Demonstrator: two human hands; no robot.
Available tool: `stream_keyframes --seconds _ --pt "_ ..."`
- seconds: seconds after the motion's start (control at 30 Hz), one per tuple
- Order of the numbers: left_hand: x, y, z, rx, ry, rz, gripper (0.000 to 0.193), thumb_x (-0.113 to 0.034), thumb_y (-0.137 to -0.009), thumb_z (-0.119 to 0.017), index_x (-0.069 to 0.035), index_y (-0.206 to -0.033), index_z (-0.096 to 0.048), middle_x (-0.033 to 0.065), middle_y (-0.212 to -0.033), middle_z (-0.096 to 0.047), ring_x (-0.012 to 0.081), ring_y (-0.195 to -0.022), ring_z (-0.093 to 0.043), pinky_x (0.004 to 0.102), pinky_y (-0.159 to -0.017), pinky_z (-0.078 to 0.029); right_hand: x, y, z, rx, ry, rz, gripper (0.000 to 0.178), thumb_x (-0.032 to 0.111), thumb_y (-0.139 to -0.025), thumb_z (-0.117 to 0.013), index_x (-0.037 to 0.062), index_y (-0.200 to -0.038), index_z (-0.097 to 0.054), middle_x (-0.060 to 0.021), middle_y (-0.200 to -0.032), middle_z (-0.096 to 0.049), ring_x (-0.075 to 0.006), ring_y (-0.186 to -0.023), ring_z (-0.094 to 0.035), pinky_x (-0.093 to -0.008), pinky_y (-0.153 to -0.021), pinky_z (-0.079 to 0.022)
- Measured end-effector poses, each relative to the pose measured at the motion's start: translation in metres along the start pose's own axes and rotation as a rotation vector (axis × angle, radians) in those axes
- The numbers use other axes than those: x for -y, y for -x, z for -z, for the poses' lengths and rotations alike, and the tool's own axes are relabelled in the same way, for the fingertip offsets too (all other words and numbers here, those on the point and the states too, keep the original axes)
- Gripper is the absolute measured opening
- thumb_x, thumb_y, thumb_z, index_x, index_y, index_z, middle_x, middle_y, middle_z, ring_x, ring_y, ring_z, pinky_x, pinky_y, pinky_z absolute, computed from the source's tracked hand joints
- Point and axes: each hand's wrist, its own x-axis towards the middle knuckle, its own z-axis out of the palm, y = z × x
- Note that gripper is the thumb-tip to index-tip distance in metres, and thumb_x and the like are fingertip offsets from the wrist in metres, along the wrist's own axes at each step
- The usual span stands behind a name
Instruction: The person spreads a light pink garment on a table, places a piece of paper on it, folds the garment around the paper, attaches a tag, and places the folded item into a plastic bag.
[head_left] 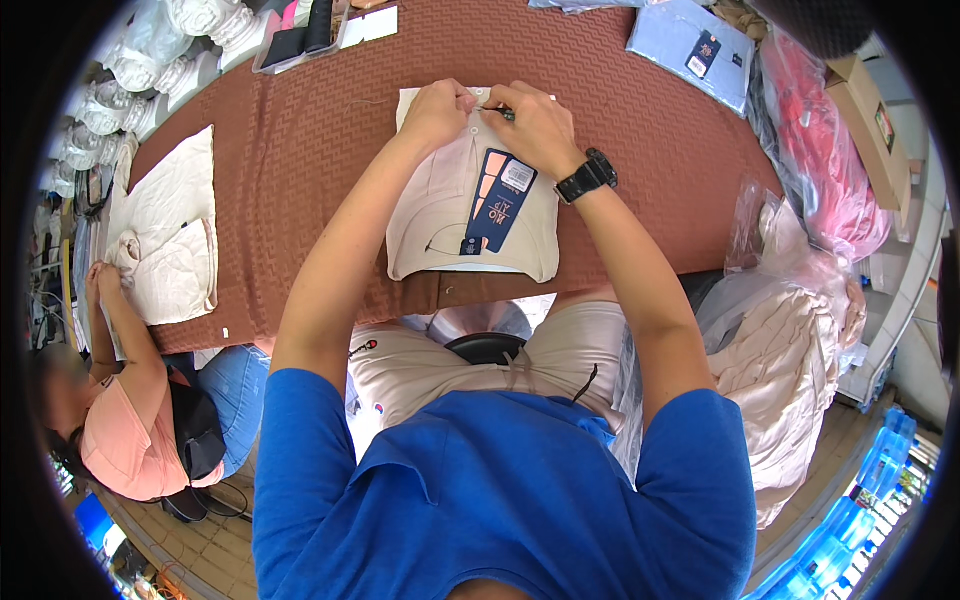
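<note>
A folded beige shirt (430, 225) lies flat on the table in front of me, its button placket running up the middle. On its front rests a navy hang tag (497, 208) with pale orange blocks and a white sticker, and a thin dark string loops beside it. My left hand (438, 115) is closed in a pinch on the shirt near the top of the placket. Just across from it, my right hand (537, 127) grips a small dark tool (503, 113), its tip at the placket. The fingers partly hide the tool, so its exact kind is unclear.
A brown cloth covers the table (330, 130). At far right lies a bagged light blue shirt (690, 50); bagged red garments (815, 140) and beige clothes (780, 360) fill the right side. To the left, a co-worker (145, 430) handles a cream garment (165, 240). A clear tray (300, 45) stands far left.
</note>
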Motion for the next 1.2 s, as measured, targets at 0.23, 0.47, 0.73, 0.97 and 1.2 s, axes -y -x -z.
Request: stream_keyframes --seconds 0.23,0.47,0.73,0.97,1.2 --pt "-0.005 0.004 0.002 0.003 0.011 -0.037 0.019 -0.015 -0.092 -0.063 0.001 -0.096 -0.073 0.0196 -0.095 -0.073 0.0324 -0.093 -0.07 0.0406 -0.084 -0.052 0.002 -0.004 -0.005 -0.02 0.032 0.036 0.017 0.025 -0.086 -0.064 0.0111 -0.094 -0.071 -0.0097 -0.094 -0.067 -0.0333 -0.086 -0.067 -0.0468 -0.072 -0.053" --pt "-0.001 0.004 -0.001 -0.005 -0.019 -0.049 0.018 -0.012 -0.092 -0.061 0.0 -0.098 -0.073 0.0195 -0.097 -0.073 0.0326 -0.095 -0.069 0.0405 -0.086 -0.052 0.004 -0.003 -0.012 -0.042 0.054 0.037 0.018 0.025 -0.084 -0.065 0.0113 -0.094 -0.071 -0.0099 -0.094 -0.068 -0.0333 -0.086 -0.068 -0.0467 -0.072 -0.053" --pt "0.058 0.034 0.068 -0.391 -0.306 -0.368 0.047 -0.028 -0.09 -0.067 -0.01 -0.132 -0.056 0.0169 -0.138 -0.054 0.0338 -0.126 -0.052 0.0501 -0.103 -0.041 -0.015 -0.017 0.028 -0.114 -0.197 -0.119 0.028 0.026 -0.091 -0.064 0.0057 -0.109 -0.068 -0.0149 -0.106 -0.072 -0.0325 -0.1 -0.068 -0.0439 -0.086 -0.053" --pt "0.15 0.08 0.068 -0.821 -0.599 0.161 0.069 -0.046 -0.097 -0.056 -0.002 -0.147 -0.039 0.0206 -0.155 -0.032 0.0432 -0.142 -0.029 0.056 -0.115 -0.023 0.014 -0.124 -0.059 0.084 -0.587 -0.065 0.033 0.009 -0.087 -0.062 0.0041 -0.119 -0.066 -0.0194 -0.104 -0.071 -0.0331 -0.096 -0.069 -0.0419 -0.087 -0.054" --pt "0.122 0.076 0.068 -0.75 -0.587 0.159 0.066 -0.05 -0.098 -0.052 -0.001 -0.141 -0.046 0.0182 -0.149 -0.041 0.0388 -0.141 -0.032 0.0551 -0.115 -0.023 0.043 -0.216 -0.131 -0.076 -0.441 -0.044 0.053 0.012 -0.077 -0.069 0.007 -0.129 -0.064 -0.0168 -0.114 -0.071 -0.0301 -0.106 -0.068 -0.038 -0.091 -0.054"
